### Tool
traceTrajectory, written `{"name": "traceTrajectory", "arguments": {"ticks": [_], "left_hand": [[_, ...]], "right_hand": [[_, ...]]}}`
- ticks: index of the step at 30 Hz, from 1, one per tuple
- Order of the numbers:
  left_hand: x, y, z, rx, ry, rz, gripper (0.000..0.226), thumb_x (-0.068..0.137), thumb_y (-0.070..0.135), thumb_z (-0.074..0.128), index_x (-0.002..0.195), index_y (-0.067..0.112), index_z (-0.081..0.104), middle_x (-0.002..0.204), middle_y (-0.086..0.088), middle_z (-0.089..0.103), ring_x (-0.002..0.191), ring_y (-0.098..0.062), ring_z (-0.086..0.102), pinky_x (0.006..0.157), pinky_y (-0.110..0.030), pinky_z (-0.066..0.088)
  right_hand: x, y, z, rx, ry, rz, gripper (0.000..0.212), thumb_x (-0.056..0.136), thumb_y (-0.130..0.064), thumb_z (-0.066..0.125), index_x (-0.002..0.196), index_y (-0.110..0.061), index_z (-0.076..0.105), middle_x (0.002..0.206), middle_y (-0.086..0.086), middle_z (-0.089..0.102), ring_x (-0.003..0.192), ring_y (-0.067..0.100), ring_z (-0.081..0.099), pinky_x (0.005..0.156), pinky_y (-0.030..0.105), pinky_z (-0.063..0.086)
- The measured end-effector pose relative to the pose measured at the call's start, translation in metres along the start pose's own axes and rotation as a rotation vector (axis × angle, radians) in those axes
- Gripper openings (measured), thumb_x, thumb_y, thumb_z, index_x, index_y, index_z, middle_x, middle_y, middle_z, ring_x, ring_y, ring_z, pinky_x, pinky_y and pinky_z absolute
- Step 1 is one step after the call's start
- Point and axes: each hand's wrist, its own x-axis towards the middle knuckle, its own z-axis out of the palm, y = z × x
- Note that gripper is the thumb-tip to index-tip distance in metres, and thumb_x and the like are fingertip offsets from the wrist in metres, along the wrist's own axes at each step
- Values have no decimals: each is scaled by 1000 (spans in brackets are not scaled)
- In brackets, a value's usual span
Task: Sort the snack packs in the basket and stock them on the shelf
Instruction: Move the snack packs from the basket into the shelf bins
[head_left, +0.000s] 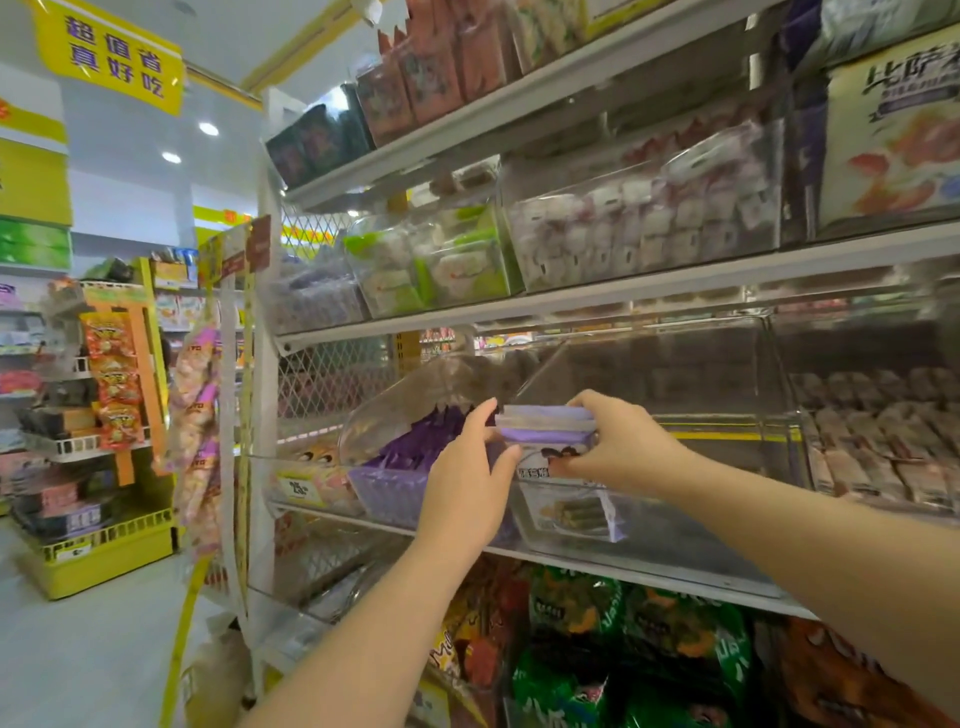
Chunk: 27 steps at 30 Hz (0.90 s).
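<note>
Just below the centre of the view, both hands meet on a small stack of snack packs, lavender on top with a printed white face below. The left hand clasps the stack's nine o'clock end, fingers upright against it and thumb hooked under its lower edge. The right hand grips the three o'clock end, fingers curled over the top and thumb beneath. The stack is held in the air at the mouth of a clear bin on the shelf; one similar pack lies flat on the bin's floor, at six o'clock of the stack. At nine o'clock of the left hand a lilac mesh basket rests on the same shelf, with darker purple packs standing on edge in it. At three o'clock of the clear bin, another bin holds brown wrapped pieces. Green bags fill the level below, at six o'clock, and a yellow sign hangs at eleven o'clock.
</note>
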Motion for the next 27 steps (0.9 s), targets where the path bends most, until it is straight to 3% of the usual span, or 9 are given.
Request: {"name": "traceTrajectory", "arguments": {"ticks": [4,6,9,15,21,24,27], "left_hand": [[-2,-7,3,31,-51,36,57,97,26,54,146,39,28,140,14,46,125,-7,48,98,-28,43],[-4,-10,5,41,-61,77,55,98,25,53,145,40,30,141,16,41,123,-5,47,94,-22,40],[-7,-17,7,29,-51,91,53,98,23,52,145,37,32,144,14,37,126,-5,45,94,-19,36],[-13,-26,10,-9,-22,73,54,98,24,53,146,38,31,146,14,42,133,-6,41,106,-29,39],[-15,-25,9,30,-50,102,53,99,23,52,146,37,32,148,15,38,134,-5,39,103,-21,33],[-18,-24,2,34,-56,108,54,99,19,51,147,35,32,150,12,34,134,-8,39,105,-26,35],[-30,-32,-10,72,43,129,49,99,17,51,144,31,38,143,11,39,121,-6,47,95,-21,38]], "right_hand": [[7,3,-7,-78,-276,135,57,76,-54,71,121,-29,48,112,-6,59,96,12,61,84,35,54],[8,4,-18,-72,-364,215,61,76,-57,70,125,-30,44,119,-4,56,101,15,60,82,36,56],[6,6,-24,12,-448,299,52,81,-41,72,122,-22,47,116,2,61,95,20,67,75,35,60],[10,8,-3,0,-342,268,39,82,-38,72,113,-23,53,103,-1,67,82,14,71,73,31,61],[2,4,-4,-75,-379,282,65,78,-46,73,129,-22,42,114,1,63,90,16,69,72,29,59],[-8,-3,-8,-383,-126,140,89,73,-62,69,143,-23,31,138,2,48,118,20,52,92,36,49],[-27,-22,7,-564,286,-230,68,78,-55,67,135,-24,46,129,0,53,116,22,49,92,37,41]]}}
